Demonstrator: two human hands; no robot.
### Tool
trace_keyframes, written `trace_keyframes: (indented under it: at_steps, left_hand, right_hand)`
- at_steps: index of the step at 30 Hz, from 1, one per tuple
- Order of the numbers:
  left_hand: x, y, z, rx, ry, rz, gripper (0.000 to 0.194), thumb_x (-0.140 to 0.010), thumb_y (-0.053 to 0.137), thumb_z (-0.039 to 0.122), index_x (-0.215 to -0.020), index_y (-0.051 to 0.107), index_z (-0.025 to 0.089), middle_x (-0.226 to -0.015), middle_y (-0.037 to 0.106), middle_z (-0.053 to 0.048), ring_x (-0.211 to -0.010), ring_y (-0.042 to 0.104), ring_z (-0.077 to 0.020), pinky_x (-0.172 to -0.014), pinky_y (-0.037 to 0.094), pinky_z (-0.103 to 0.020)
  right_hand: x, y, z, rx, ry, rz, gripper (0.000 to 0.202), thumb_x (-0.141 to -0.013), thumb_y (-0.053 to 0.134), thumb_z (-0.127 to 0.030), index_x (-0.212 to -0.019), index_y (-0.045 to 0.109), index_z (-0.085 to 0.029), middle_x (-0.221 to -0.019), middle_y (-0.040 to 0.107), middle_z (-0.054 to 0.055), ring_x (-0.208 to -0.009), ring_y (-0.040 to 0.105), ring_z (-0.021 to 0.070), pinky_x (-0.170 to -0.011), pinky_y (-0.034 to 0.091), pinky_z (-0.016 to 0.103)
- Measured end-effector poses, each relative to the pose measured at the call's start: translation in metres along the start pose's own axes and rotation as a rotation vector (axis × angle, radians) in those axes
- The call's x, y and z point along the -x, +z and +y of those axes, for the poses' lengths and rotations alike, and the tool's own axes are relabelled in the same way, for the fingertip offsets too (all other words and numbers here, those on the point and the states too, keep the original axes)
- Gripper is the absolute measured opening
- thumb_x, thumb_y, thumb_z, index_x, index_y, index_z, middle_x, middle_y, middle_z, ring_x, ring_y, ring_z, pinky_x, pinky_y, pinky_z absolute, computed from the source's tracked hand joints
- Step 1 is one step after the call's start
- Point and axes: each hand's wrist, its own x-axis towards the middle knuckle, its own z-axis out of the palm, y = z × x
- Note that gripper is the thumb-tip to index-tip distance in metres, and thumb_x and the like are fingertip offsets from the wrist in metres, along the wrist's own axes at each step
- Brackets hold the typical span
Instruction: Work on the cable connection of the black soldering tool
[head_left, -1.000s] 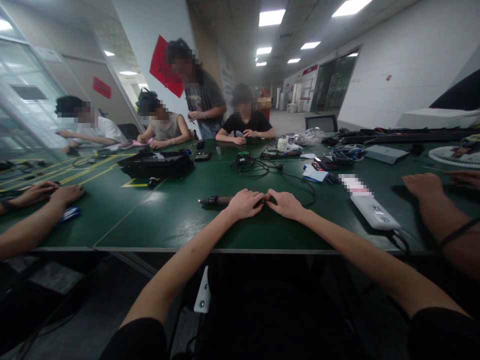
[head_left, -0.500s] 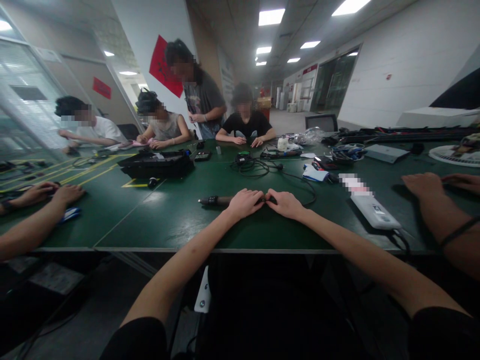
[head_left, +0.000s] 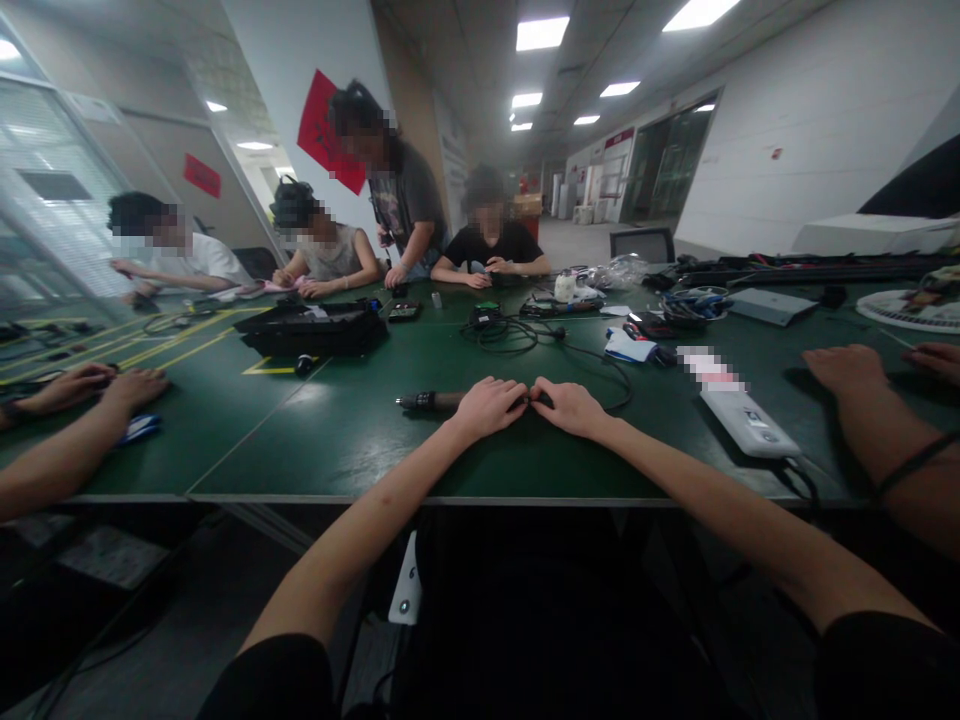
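Observation:
A dark cylindrical tool [head_left: 427, 401] lies on the green table, its narrow tip pointing left. My left hand [head_left: 491, 408] is wrapped round the tool's right end. My right hand [head_left: 571, 408] is pinched on the black cable connector [head_left: 545, 399] just beside it, and the fingertips of both hands nearly meet. From the right hand's side a thin black cable [head_left: 626, 385] curves up towards a coil of black cable [head_left: 504, 335] farther back. How the tool and connector meet is hidden between the fingers.
Left of centre stands a black tray [head_left: 311, 328]. A white power strip [head_left: 750, 420] lies to the right, near a blue-and-white packet [head_left: 630, 345]. Co-workers' hands rest at both sides [head_left: 135, 388]; several people are across the table [head_left: 191, 490].
My hands have hardly moved. Across the table, the standing person has lowered a hand to the tabletop, and the seated person in black has shifted both hands.

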Motion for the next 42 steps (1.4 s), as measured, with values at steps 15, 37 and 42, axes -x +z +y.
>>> trace_keyframes:
  at_steps: [15,37,42]
  left_hand:
    - [0.0008,-0.0011,-0.0006,0.032,0.04,0.0,0.027,-0.106,0.048,0.039,-0.125,0.061,0.024,-0.11,0.072,-0.006,-0.103,0.068,-0.0227,-0.091,0.044,-0.038]
    - [-0.0001,-0.0023,-0.001,0.021,-0.003,-0.021,0.027,-0.107,0.047,0.042,-0.119,0.062,0.023,-0.106,0.073,-0.006,-0.099,0.069,-0.0226,-0.089,0.044,-0.038]
    - [-0.0002,-0.0032,-0.0009,0.027,0.042,-0.025,0.027,-0.106,0.049,0.038,-0.126,0.06,0.023,-0.111,0.072,-0.007,-0.103,0.068,-0.0225,-0.09,0.044,-0.038]
  right_hand:
    - [-0.0002,-0.0003,-0.0002,0.004,0.009,-0.004,0.018,-0.104,0.057,-0.038,-0.117,0.061,-0.027,-0.105,0.076,0.004,-0.093,0.071,0.0233,-0.076,0.042,0.028]
    - [0.0001,-0.0025,-0.0012,-0.022,0.002,-0.012,0.017,-0.104,0.056,-0.037,-0.117,0.061,-0.026,-0.106,0.076,0.004,-0.094,0.071,0.0221,-0.077,0.043,0.027]
    - [-0.0001,-0.0028,-0.0024,-0.003,0.009,-0.013,0.018,-0.104,0.057,-0.038,-0.117,0.061,-0.026,-0.106,0.076,0.004,-0.095,0.072,0.0229,-0.077,0.043,0.028]
